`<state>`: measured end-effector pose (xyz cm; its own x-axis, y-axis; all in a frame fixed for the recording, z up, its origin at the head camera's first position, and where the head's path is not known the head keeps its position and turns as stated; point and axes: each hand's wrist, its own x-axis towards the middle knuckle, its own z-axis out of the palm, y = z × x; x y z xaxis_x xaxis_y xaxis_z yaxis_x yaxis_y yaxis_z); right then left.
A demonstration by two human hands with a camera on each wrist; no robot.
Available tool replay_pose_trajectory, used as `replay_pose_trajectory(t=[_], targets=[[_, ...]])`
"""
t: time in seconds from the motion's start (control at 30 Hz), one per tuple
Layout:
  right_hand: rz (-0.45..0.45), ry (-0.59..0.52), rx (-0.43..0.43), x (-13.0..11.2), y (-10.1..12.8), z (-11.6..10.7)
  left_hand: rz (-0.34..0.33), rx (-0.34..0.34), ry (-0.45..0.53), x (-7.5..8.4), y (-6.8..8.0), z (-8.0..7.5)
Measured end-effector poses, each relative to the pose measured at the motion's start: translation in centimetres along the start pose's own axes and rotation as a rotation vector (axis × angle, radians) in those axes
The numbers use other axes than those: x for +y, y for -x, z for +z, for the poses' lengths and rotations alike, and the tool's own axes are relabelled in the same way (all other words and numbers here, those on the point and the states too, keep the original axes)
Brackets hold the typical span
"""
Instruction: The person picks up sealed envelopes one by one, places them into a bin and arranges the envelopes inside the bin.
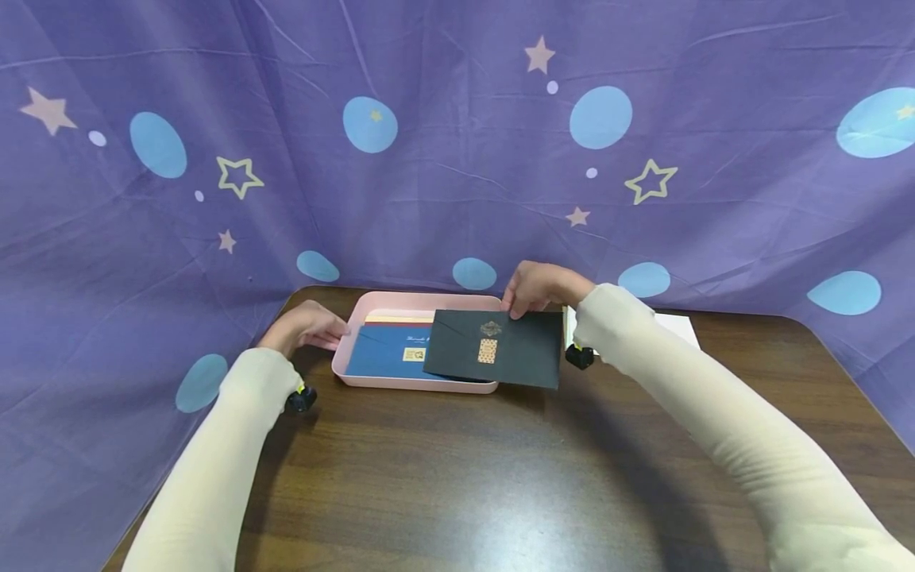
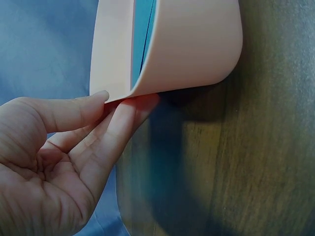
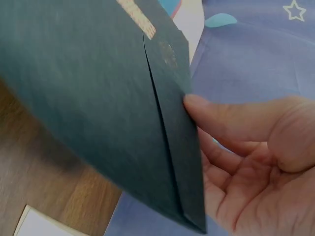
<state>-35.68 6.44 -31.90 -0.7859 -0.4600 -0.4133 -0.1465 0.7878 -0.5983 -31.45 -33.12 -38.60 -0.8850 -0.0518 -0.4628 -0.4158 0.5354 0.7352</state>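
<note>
Two hands at the pink tray (image 1: 372, 380): left hand (image 1: 306, 326) pinches its left rim, right hand (image 1: 538, 288) pinches the black envelope (image 1: 493, 346) by its far edge, half over the tray's right side. Keep tray steadied, envelope level; lower flat onto the blue envelope (image 1: 389, 349).

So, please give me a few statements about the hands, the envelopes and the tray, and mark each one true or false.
1. The right hand pinches the black envelope at its far edge. True.
2. The left hand holds the blue envelope. False: it holds the pink tray at its left rim.
3. The black envelope lies fully inside the tray. False: it sticks out past the right and front edges.
4. The tray stands on a dark wooden table. True.
</note>
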Motion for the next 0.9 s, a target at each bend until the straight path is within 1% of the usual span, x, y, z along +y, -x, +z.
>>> replay_pose_trajectory(t=[0.1, 0.3, 0.57, 0.7, 0.9], targets=[[-0.030, -0.041, 0.052, -0.5, -0.2, 0.2, 0.001, -0.002, 0.007, 0.0, -0.1, 0.0], [-0.076, -0.070, 0.121, -1.6, -0.9, 1.1, -0.005, 0.000, 0.008, -0.1, -0.1, 0.0], [-0.118, -0.048, 0.212, -3.3, -1.8, 2.4, 0.004, -0.003, 0.017, 0.0, 0.0, 0.0], [-0.137, -0.032, 0.239, -3.9, -2.0, 2.9, 0.004, -0.006, 0.017, -0.1, 0.0, 0.0], [-0.156, -0.055, 0.255, -4.7, -2.3, 3.3, 0.006, -0.005, 0.022, -0.1, 0.1, 0.1]])
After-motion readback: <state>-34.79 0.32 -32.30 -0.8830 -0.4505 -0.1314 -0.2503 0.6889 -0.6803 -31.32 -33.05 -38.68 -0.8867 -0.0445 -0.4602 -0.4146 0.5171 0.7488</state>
